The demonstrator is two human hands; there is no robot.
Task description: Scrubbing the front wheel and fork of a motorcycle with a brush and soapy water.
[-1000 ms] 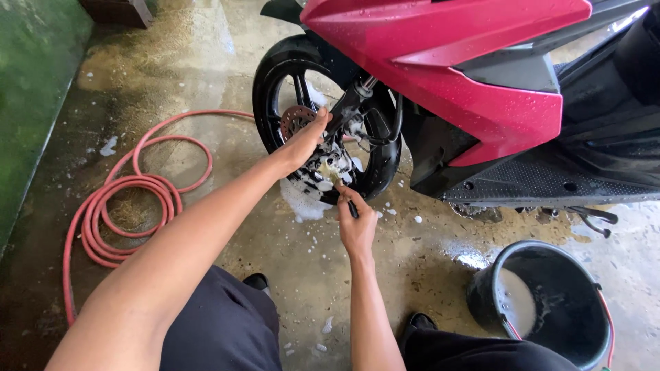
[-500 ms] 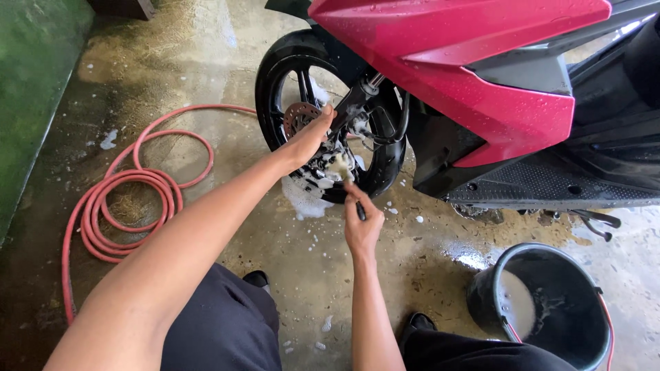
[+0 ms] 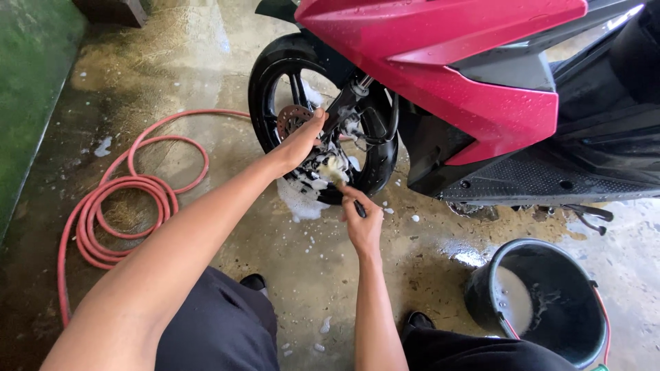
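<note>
A red and black scooter stands on wet concrete, its black front wheel covered in soap foam low down. My left hand grips the wheel near the brake disc. My right hand holds a small brush by its dark handle, the pale bristles pressed against the foamy lower rim of the wheel.
A coiled red hose lies on the floor to the left. A black bucket with soapy water stands at the lower right. A green painted strip runs along the left edge. Foam spots dot the wet floor.
My right hand has shifted a little with the brush along the lower wheel. The left hand stays on the wheel. The view has drifted slightly.
</note>
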